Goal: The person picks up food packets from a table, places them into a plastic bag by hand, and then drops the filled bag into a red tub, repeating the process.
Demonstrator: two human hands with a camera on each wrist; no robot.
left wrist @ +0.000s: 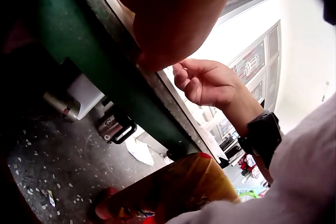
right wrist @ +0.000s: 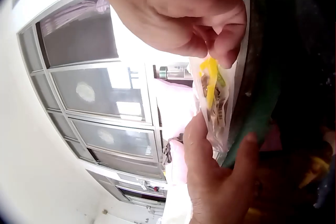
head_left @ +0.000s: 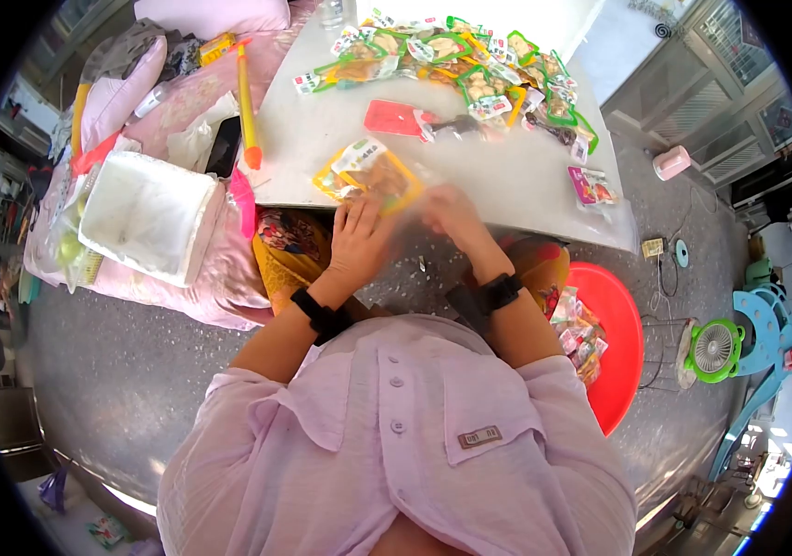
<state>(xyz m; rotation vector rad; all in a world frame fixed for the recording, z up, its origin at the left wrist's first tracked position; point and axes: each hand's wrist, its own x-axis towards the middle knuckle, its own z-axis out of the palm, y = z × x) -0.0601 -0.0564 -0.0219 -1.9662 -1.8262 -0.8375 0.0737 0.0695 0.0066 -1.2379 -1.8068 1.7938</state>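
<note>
A yellow-edged food packet with a white label lies at the table's near edge, inside a clear plastic bag. My left hand rests its fingers on the packet's near side; in the right wrist view that hand has its thumb spread away from the fingers. Curled fingers of my right hand pinch the bag's end at the right, blurred in the head view. In the right wrist view the right hand is above the packet. The left wrist view shows the right hand with fingertips together.
Many green- and yellow-edged packets are heaped at the table's back. A red card-like piece and a purple packet lie nearer. At left is a white foam box; at right, a red basin holds small packets.
</note>
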